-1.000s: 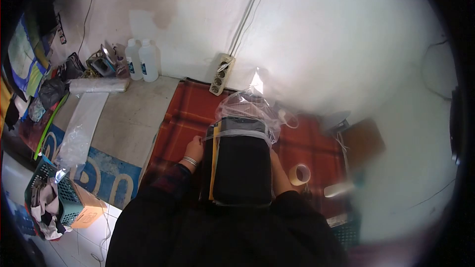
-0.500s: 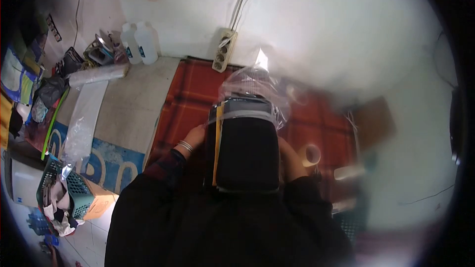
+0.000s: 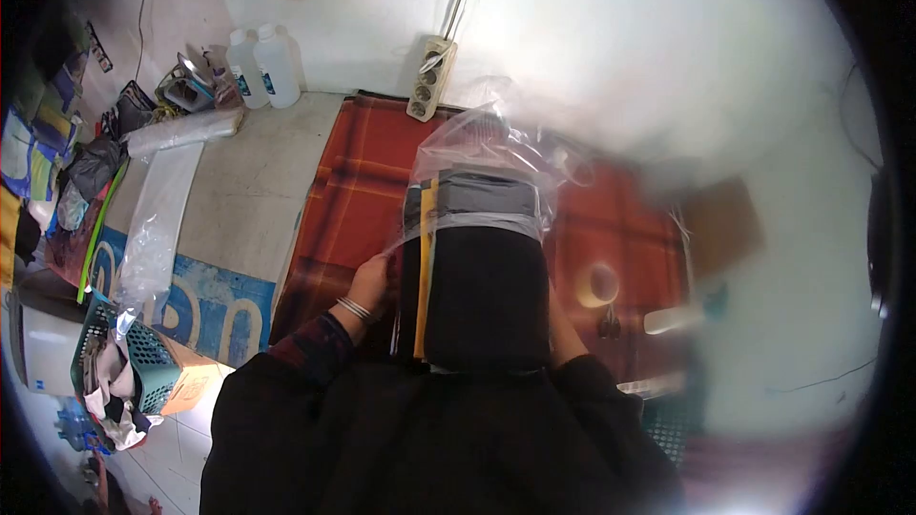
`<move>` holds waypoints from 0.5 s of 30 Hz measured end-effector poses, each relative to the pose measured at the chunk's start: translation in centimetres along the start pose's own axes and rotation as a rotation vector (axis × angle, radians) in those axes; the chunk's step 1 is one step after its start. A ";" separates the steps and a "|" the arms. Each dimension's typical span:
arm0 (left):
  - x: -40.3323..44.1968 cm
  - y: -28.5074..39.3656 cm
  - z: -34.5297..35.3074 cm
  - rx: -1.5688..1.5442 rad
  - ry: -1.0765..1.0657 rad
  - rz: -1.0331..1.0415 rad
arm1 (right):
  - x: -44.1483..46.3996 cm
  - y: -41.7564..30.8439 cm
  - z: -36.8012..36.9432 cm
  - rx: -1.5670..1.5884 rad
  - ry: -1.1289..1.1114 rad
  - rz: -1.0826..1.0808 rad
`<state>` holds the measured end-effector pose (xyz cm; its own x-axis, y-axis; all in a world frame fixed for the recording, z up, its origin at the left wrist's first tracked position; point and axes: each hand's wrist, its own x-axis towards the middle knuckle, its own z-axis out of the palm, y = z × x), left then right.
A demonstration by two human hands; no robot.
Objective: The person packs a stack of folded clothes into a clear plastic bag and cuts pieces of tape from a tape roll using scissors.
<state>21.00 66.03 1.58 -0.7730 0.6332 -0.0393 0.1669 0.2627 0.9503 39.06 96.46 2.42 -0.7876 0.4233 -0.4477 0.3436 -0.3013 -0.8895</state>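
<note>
**Folded Black Bundle, Partly Bagged, Between Two Hands**

A red plaid cloth (image 3: 348, 172) forms the work surface. The folded black bundle (image 3: 489, 296) is located at the near centre of this cloth, directly in front of the person; a yellow layer shows along its left side. A clear plastic bag (image 3: 477, 138) covers the far end of the bundle, and its edge crosses the upper face. A green basket (image 3: 153, 372) stands at the near left and contains fabric. Two bottles (image 3: 277, 67) stand at the far left, against the wall. A power strip (image 3: 431, 79) is positioned at the far edge of the cloth.

The left hand (image 3: 370, 286) is at the bundle's left side, fingers bent; whether they grip cannot be determined. The right hand (image 3: 565, 329) is at the right side; its fingers are hidden, state undetermined. A tape roll (image 3: 593, 299) and scissors (image 3: 609, 326) lie to the right.
</note>
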 end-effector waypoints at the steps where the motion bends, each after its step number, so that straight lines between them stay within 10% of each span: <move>1: -1.3 2.5 -0.6 0.049 -0.015 0.015 | -0.6 0.8 0.0 0.058 0.034 0.009; 6: -5.6 -1.6 -1.3 0.599 -0.116 0.430 | -4.0 4.3 -0.1 0.281 0.239 0.015; 9: -7.5 4.9 -2.9 0.407 -0.385 -0.085 | -6.4 2.3 0.2 -0.028 0.357 -0.139; 12: -6.0 9.0 -3.9 0.621 -0.235 -0.054 | -9.3 -3.4 2.1 -0.688 0.493 -0.546; 15: -5.1 12.7 -2.9 0.450 0.144 0.405 | -10.1 -7.2 2.9 -1.048 0.498 -0.887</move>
<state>25.27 64.01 14.71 -0.6642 0.6502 0.3690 0.6815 0.3237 0.6563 43.01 91.85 13.61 -0.7548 0.4466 0.4805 0.2289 0.8657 -0.4452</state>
